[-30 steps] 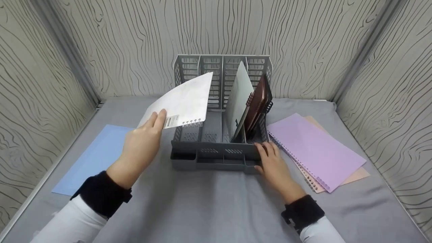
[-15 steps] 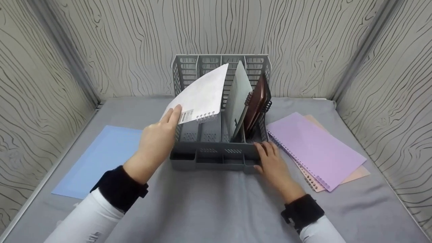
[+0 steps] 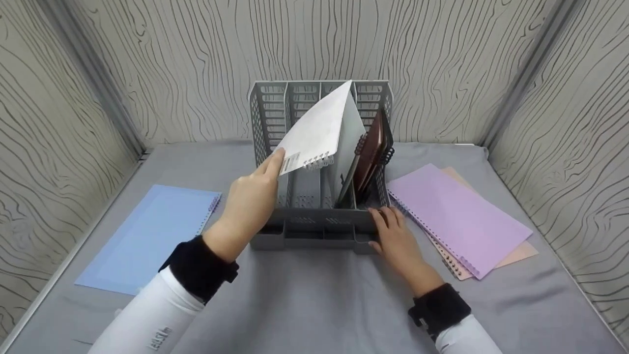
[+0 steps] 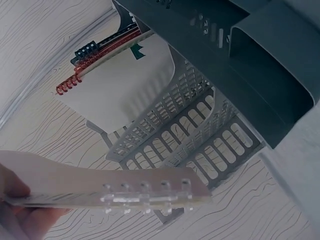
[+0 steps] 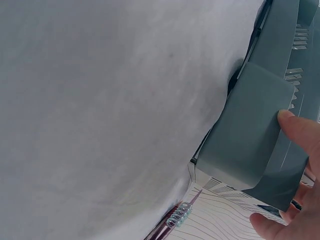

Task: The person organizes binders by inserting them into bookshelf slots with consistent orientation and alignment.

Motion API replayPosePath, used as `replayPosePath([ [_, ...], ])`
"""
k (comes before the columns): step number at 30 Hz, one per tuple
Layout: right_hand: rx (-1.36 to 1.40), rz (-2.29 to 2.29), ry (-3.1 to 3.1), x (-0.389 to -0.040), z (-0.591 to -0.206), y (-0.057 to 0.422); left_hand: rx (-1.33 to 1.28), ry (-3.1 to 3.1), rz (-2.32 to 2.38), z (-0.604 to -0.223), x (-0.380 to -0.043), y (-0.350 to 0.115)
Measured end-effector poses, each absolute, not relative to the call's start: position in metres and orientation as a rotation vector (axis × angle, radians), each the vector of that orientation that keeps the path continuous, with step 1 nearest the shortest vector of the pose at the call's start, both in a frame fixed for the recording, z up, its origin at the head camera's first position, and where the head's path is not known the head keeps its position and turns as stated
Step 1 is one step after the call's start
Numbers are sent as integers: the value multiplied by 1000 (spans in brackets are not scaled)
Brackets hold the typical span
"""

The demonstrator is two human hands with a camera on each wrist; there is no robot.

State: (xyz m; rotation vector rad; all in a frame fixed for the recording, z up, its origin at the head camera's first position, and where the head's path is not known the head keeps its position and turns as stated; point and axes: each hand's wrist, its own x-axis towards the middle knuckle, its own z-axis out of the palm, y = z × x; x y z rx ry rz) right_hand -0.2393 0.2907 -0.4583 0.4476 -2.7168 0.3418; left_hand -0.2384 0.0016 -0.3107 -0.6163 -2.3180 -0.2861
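Observation:
My left hand (image 3: 253, 194) pinches a white spiral notebook (image 3: 317, 125) by its lower left corner. The notebook is tilted in the air above the middle slots of a grey file organizer (image 3: 314, 216). In the left wrist view, the notebook's clear coil (image 4: 146, 198) faces the camera, apart from the organizer. My right hand (image 3: 400, 241) holds the organizer's front right corner, thumb at the small front compartment and fingers over the wall. Inside the right-hand slots, a pale notebook (image 3: 350, 135), a dark red one (image 3: 372, 150) and a black one (image 3: 388, 135) stand leaning.
A blue notebook (image 3: 142, 236) lies flat on the grey cloth (image 3: 314, 305) at left. On the right, a purple notebook (image 3: 462, 221) partly covers a peach one (image 3: 521, 255). Patterned panels (image 3: 196, 59) enclose the back and sides.
My left hand has carried the white notebook right and upward, from the left slots to in front of the pale notebook. The blue notebook's coil is now uncovered. My right hand stays in place.

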Motion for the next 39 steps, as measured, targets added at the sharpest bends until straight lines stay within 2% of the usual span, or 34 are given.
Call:
replayPosePath([
  [39, 437, 410, -2732, -239, -457, 292, -614, -2276, -649, -313, -254, 53],
])
